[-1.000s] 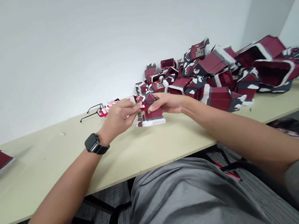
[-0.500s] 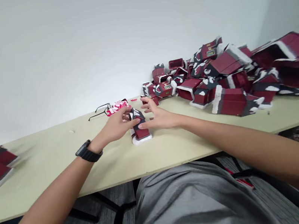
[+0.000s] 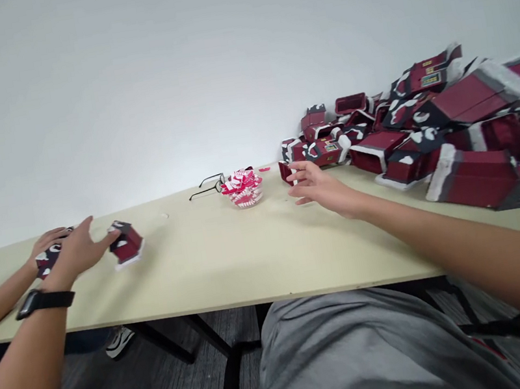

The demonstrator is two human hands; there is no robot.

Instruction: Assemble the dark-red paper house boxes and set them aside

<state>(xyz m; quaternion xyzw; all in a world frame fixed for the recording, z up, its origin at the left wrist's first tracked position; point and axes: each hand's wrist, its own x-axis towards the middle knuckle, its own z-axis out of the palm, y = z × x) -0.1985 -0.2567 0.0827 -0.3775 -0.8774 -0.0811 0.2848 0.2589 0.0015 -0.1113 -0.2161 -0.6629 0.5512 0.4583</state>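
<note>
A small dark-red paper house model [image 3: 126, 243] with white snow trim stands on the table left of centre. My left hand [image 3: 76, 251], with a black watch on its wrist, is open, its fingertips at or very near the house's side. My right hand [image 3: 322, 188] hangs open above the table, fingers spread and holding nothing. Its fingers are close to a dark-red house piece [image 3: 287, 172] at the edge of a large heap of similar houses [image 3: 463, 123].
A co-worker's hand [image 3: 47, 248] rests on another house piece [image 3: 48, 261] at the far left. A glass bowl [image 3: 244, 189] of red-and-white wrapped pieces and black glasses [image 3: 207, 187] sit by the wall on the pale table [image 3: 210, 255].
The house has gone from between my hands to the left. My left hand moved left and let go, and my right hand moved right. The view has swung left, uncovering the bowl.
</note>
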